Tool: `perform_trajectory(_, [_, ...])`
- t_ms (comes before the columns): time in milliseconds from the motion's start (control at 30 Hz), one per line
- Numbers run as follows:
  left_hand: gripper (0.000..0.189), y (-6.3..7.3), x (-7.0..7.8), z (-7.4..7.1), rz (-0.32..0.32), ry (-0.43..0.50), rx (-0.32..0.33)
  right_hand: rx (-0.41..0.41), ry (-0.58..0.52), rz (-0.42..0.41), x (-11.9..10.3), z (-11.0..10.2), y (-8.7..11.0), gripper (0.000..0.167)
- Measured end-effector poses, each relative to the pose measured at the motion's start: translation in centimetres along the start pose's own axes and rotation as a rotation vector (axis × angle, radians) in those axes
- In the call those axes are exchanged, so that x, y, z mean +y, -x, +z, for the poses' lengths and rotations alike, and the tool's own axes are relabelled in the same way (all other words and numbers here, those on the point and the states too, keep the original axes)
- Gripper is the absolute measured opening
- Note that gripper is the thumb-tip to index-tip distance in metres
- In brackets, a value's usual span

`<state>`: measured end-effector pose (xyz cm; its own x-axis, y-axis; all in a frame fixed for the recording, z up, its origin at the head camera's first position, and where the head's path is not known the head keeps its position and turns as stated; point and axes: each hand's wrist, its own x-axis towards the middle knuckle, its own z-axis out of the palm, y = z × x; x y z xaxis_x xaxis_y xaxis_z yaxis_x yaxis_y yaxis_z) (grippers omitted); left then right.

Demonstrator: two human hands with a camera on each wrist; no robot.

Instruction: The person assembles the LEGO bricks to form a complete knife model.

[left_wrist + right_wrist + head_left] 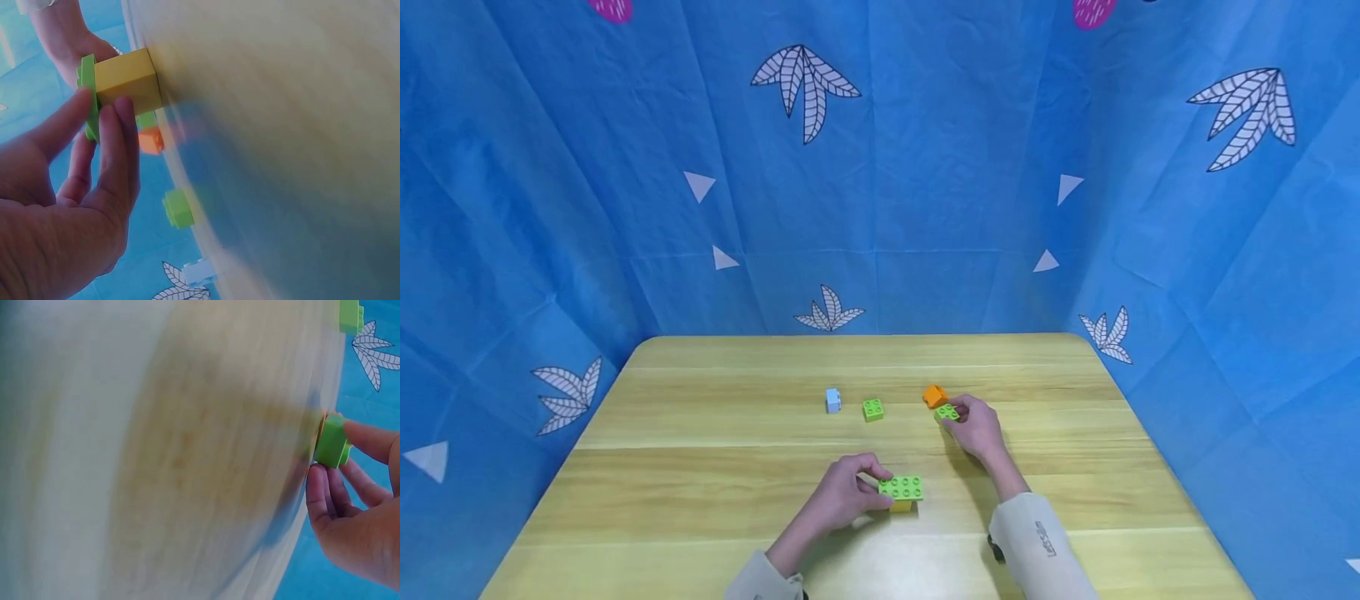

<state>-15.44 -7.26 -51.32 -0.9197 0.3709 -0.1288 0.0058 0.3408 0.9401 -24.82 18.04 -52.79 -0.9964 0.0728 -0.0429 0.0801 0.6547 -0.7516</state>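
Observation:
My left hand (pixel 841 493) holds a stack at the near middle of the table, thumb and fingers at its left side. The stack is a long green building plate (pixel 907 486) with several studs, on top of a yellow block (pixel 128 78). Farther right, my right hand (pixel 979 428) pinches a small green brick (pixel 331 442) between thumb and fingers, low over or on the tabletop. Right behind that brick lies an orange brick (pixel 934 395); whether the two touch I cannot tell.
Another small green brick (pixel 873 409) lies left of the right hand, studs up. A light blue brick (pixel 832 402) is farther left, apparently on its side. The wooden table (pixel 685 475) ends at a blue patterned curtain (pixel 925 167) at the back and sides.

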Motion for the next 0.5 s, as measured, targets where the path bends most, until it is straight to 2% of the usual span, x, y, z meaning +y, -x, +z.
perform_trajectory(267, [0.022,0.0,0.0,-0.2,0.002,-0.01,0.003,-0.056,-0.047,-0.07,-0.9,0.0,0.8,0.04])
perform_trajectory(500, [0.021,-0.1,0.0,-0.1,-0.002,-0.014,0.002,-0.119,-0.103,-0.16,-1.9,0.0,2.5,0.038])
